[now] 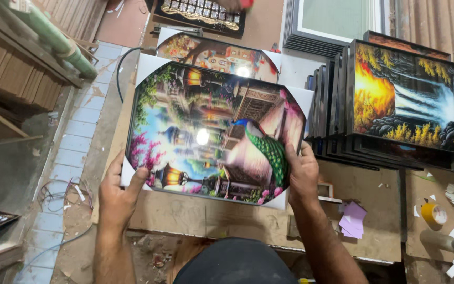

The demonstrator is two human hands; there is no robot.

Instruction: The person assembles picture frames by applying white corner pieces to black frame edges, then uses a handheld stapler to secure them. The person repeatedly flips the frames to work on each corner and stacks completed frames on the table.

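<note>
Both hands, left hand and right hand, have their fingers clamped on the lower corners of the glossy framed peacock-and-village picture, tilting it above the brown bench, apparently for inspection.

Workbench: framed pictures, tape roll.

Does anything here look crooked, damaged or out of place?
Nothing looks damaged. The picture is tilted only because the left hand and right hand hold it by its lower corners. Loose wires lie on the floor.
</note>
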